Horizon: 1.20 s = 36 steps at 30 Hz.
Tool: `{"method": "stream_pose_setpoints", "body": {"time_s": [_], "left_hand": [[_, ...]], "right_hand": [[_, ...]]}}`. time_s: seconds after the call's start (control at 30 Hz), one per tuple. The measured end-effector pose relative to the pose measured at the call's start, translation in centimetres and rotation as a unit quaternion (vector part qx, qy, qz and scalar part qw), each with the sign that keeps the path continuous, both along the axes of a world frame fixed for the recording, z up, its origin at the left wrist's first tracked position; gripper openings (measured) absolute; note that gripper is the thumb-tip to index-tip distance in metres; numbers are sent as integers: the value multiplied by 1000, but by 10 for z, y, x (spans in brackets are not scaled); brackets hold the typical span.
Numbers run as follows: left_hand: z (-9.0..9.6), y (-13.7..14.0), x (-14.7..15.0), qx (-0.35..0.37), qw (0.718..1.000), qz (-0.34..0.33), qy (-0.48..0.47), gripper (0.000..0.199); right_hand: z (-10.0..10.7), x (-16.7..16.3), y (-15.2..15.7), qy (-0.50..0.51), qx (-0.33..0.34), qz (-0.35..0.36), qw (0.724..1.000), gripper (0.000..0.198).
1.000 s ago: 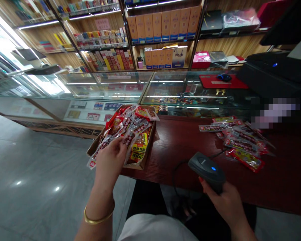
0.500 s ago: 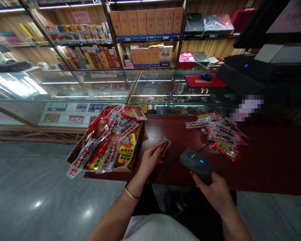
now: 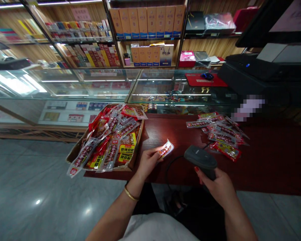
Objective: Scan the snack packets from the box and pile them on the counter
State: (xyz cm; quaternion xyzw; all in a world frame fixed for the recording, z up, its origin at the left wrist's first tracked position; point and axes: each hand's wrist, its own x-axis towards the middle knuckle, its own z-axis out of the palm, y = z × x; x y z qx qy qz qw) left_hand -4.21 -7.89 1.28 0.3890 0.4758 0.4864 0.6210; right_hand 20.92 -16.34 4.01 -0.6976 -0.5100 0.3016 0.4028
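Observation:
Between the thumb and fingers of my left hand (image 3: 149, 161) is a small snack packet (image 3: 166, 149), its face brightly lit. My right hand (image 3: 219, 182) is wrapped round the grip of a dark barcode scanner (image 3: 200, 157), whose head points left toward the packet, a short gap away. To the left, a cardboard box (image 3: 138, 147) is heaped with similar snack packets (image 3: 112, 150), some hanging over its rim. A loose pile of packets (image 3: 223, 134) lies on the dark red counter (image 3: 180, 130), beyond the scanner to the right.
A glass display case (image 3: 163, 85) runs behind the counter, with a red mouse pad (image 3: 194, 80) and a mouse (image 3: 207, 76) on it. Dark checkout equipment (image 3: 263, 78) stands at the right. Shelves of boxed goods (image 3: 145, 21) line the back. The scanner's cable (image 3: 167, 170) loops across the counter.
The scanner has moved slightly right in my right hand, and its blue light no longer shows. The packet in my left hand has shifted slightly right and is now brightly lit.

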Motion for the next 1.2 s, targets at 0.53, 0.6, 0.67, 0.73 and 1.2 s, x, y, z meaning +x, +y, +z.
{"method": "stream_pose_setpoints", "body": {"time_s": [0.53,0.6,0.67,0.73,1.2], "left_hand": [[12,31,82,27,984,-170,47,26],[12,39,121,51,970,-232,43,24],[11,48,159,57,956,-287,23,26],[12,53,186,79,949,-304,21,29],[108,-42,-64,337,772,110,527,25]], "right_hand": [[-8,16,-28,30,24,-38,999,30],[-9,23,-36,29,31,-58,997,30],[-8,29,-42,20,44,-75,996,34],[-6,33,-45,8,53,-84,995,37],[-24,-2,-17,2,19,26,999,39]]}}
